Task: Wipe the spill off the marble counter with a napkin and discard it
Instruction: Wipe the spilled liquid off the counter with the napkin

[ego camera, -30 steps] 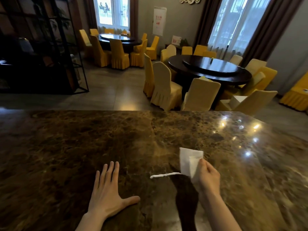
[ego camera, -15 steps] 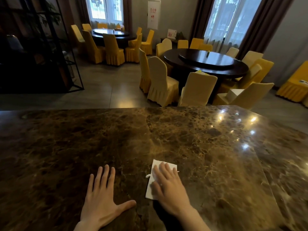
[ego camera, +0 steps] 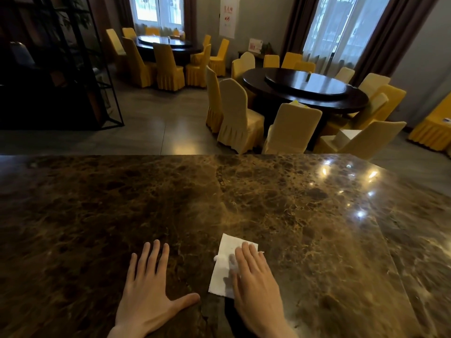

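Observation:
A white paper napkin (ego camera: 224, 262) lies flat on the brown marble counter (ego camera: 305, 228), near its front edge. My right hand (ego camera: 256, 289) rests palm down on the napkin's right half, fingers together, pressing it onto the stone. A small white smear (ego camera: 216, 258) shows at the napkin's left edge; the rest of the spill is hidden under the paper. My left hand (ego camera: 148, 291) lies flat on the bare marble about a hand's width to the left, fingers spread, holding nothing.
The counter runs the whole width of the view, with its far edge (ego camera: 170, 156) in the middle of the frame. Beyond it are round dark dining tables (ego camera: 305, 86) ringed by yellow-covered chairs (ego camera: 234, 113), and a black metal shelf (ego camera: 61, 69) at the far left.
My right hand brought the held-up napkin down over the white streak and pressed it flat. Since half a second ago it has slid slightly right on the napkin. My left hand stayed put.

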### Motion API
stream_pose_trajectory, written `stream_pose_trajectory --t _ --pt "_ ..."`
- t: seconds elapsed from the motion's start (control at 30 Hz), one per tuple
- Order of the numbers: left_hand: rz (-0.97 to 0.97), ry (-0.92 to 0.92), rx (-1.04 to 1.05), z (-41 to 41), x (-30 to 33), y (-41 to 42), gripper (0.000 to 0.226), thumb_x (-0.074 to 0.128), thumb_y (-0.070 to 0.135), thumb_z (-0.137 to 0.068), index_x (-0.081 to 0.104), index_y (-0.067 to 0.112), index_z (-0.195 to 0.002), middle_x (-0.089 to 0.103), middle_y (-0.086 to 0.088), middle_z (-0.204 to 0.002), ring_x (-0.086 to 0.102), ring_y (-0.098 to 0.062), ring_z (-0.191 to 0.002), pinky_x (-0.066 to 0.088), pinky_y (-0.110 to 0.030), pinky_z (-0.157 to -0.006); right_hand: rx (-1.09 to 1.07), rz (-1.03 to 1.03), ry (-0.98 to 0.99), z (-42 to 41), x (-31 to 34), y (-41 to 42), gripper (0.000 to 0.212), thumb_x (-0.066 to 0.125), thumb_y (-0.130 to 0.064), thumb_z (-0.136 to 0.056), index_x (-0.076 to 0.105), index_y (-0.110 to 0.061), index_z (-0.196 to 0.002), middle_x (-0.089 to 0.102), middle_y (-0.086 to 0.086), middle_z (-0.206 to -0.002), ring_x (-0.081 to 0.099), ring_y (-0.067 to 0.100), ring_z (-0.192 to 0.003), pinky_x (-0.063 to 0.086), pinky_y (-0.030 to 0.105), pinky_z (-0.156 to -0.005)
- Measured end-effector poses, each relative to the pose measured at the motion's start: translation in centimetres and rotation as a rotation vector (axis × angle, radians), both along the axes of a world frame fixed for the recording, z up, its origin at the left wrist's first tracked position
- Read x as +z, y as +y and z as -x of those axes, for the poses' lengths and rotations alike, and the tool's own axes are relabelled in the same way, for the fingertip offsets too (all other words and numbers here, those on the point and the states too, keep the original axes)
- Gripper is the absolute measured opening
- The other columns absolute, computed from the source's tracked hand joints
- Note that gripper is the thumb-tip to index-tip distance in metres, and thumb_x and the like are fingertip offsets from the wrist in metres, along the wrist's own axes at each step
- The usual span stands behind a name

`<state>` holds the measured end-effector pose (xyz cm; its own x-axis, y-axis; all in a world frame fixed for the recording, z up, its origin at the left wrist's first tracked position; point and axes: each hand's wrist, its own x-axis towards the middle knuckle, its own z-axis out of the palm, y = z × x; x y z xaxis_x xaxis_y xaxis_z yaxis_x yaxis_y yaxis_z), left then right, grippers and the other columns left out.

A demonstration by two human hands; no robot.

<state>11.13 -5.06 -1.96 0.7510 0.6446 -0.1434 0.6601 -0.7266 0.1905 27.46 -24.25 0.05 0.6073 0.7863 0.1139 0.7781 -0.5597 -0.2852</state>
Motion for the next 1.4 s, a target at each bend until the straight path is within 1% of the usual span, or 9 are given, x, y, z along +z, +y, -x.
stream_pose_trajectory --t 0.1,0.3,0.47,0.83,1.03,1.07,1.13,1.23,1.4 --pt "-0.003 0.006 0.0 0.0 0.2 0.0 0.145 0.009 0.116 -0.048 -0.028 0.023 -0.153 -0.032 0.0 -0.165 -0.034 -0.02 -0.151 -0.016 -0.051 -0.128 0.063 0.146 0.025 -0.2 -0.7 -0.1 0.061 0.025 -0.044 -0.108 0.009 -0.018 -0.161 -0.002 0.002 -0.17 -0.013 0.02 -0.154 -0.02 0.039 -0.122" --pt "-0.002 0.042 0.002 -0.2 0.2 0.1 0.145 0.005 0.116 -0.046 -0.032 0.023 -0.15 -0.034 -0.001 -0.164 -0.034 -0.021 -0.151 -0.015 -0.051 -0.128 0.083 0.105 0.001 0.3 -0.4 3.4 0.064 0.028 -0.04 -0.108 0.004 -0.01 -0.16 -0.004 0.009 -0.169 -0.012 0.025 -0.155 -0.015 0.043 -0.122" --pt "-0.007 0.07 0.002 -0.4 0.1 0.1 0.147 0.005 0.117 -0.044 -0.031 0.023 -0.151 -0.034 -0.002 -0.164 -0.033 -0.022 -0.152 -0.012 -0.052 -0.129 0.275 0.138 -0.044 1.5 -0.8 5.0 0.066 0.031 -0.035 -0.107 -0.002 -0.011 -0.16 -0.011 0.007 -0.168 -0.015 0.025 -0.154 -0.018 0.045 -0.119" --pt "0.025 0.052 0.001 -0.2 0.5 0.0 0.146 0.008 0.117 -0.045 -0.03 0.025 -0.152 -0.035 0.002 -0.164 -0.036 -0.02 -0.15 -0.015 -0.052 -0.128 -0.169 0.06 -0.03 -4.0 -1.6 0.2 0.06 0.025 -0.035 -0.108 0.009 -0.009 -0.16 0.006 0.009 -0.17 -0.003 0.023 -0.156 -0.007 0.036 -0.123" --pt "0.016 0.068 0.0 -0.4 0.4 0.1 0.145 0.006 0.116 -0.045 -0.032 0.025 -0.151 -0.035 0.001 -0.164 -0.036 -0.02 -0.15 -0.014 -0.052 -0.128 -0.012 0.013 0.031 -0.7 -1.6 3.1 0.063 0.037 -0.018 -0.104 0.01 -0.005 -0.159 0.007 0.014 -0.169 0.0 0.028 -0.156 -0.006 0.037 -0.121" --pt "0.007 0.079 0.001 -0.4 0.4 0.2 0.145 0.005 0.116 -0.045 -0.033 0.025 -0.15 -0.036 0.001 -0.163 -0.036 -0.02 -0.15 -0.014 -0.052 -0.128 0.047 0.01 0.032 0.0 -1.6 3.4 0.064 0.042 -0.017 -0.103 0.014 -0.006 -0.159 0.011 0.013 -0.169 0.004 0.029 -0.156 -0.004 0.039 -0.121" --pt "-0.008 0.103 -0.001 -0.4 0.3 0.2 0.144 0.004 0.116 -0.044 -0.036 0.025 -0.149 -0.038 0.0 -0.162 -0.037 -0.021 -0.149 -0.015 -0.051 -0.128 0.142 -0.013 0.006 0.8 -1.5 3.1 0.06 0.06 -0.019 -0.099 0.038 -0.009 -0.153 0.035 0.01 -0.162 0.027 0.028 -0.152 0.022 0.042 -0.122" --pt "-0.003 0.085 0.001 -0.3 0.2 0.2 0.143 0.006 0.116 -0.046 -0.034 0.026 -0.15 -0.037 0.002 -0.163 -0.037 -0.02 -0.149 -0.015 -0.051 -0.128 0.149 -0.11 0.007 0.0 -0.5 1.5 0.035 0.073 -0.021 -0.09 0.069 -0.019 -0.124 0.063 -0.001 -0.138 0.056 0.02 -0.131 0.057 0.032 -0.093" --pt "0.001 0.074 0.005 -0.3 0.2 0.1 0.145 0.006 0.116 -0.045 -0.033 0.026 -0.151 -0.036 0.002 -0.164 -0.037 -0.019 -0.149 -0.014 -0.051 -0.128 -0.106 -0.153 0.025 -3.6 1.5 -0.6 0.006 0.067 -0.02 -0.093 0.072 -0.017 -0.095 0.057 -0.002 -0.1 0.06 0.021 -0.089 0.043 0.031 -0.063"
